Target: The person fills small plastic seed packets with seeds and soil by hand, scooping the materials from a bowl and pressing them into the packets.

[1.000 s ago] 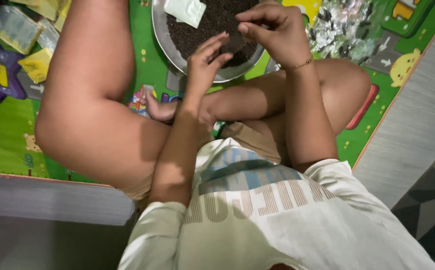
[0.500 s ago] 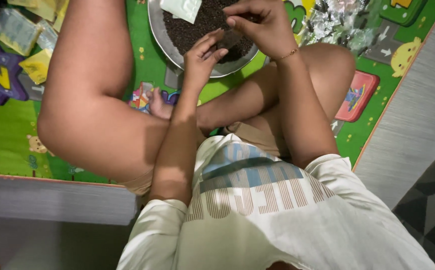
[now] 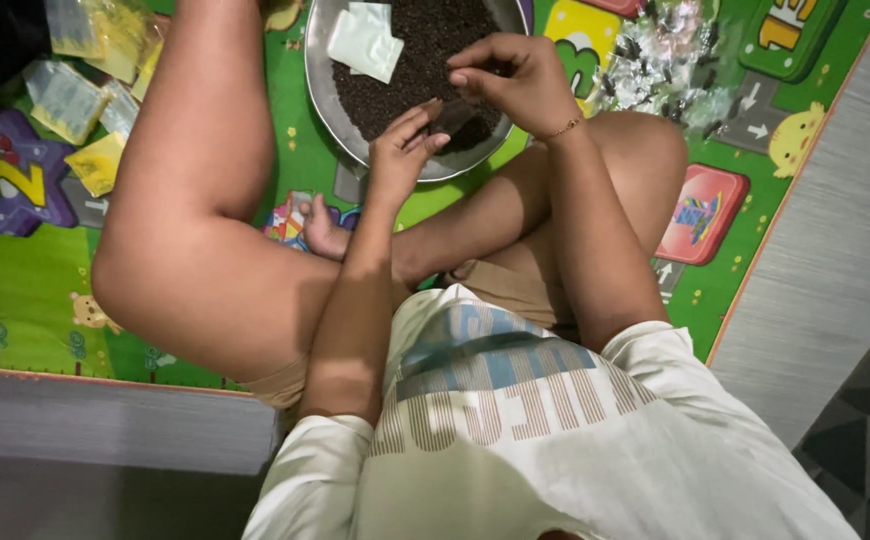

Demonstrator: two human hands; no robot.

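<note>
The view sits a little lower than half a second ago, so more of the metal bowl shows at the top edge, though its far rim is still cut off. The play mat, green with bright cartoon shapes, covers the floor where the person sits cross-legged, and a grey striped floor strip runs along its right side. The bowl rests on the mat just beyond the crossed legs and holds a dark, grainy filling, with a pale flat packet lying on it near the far side. The right hand has stayed over the bowl's near right part, fingers curled and pinched together on something small and dark that is too tiny to make out. The left hand has shifted slightly toward the right hand and hovers at the bowl's near rim, fingers loosely spread and bent, holding nothing that can be seen. A heap of clear crinkled wrappers lies to the right of the bowl, and yellowish small bags lie at the upper left, partly hidden behind the raised knee.
</note>
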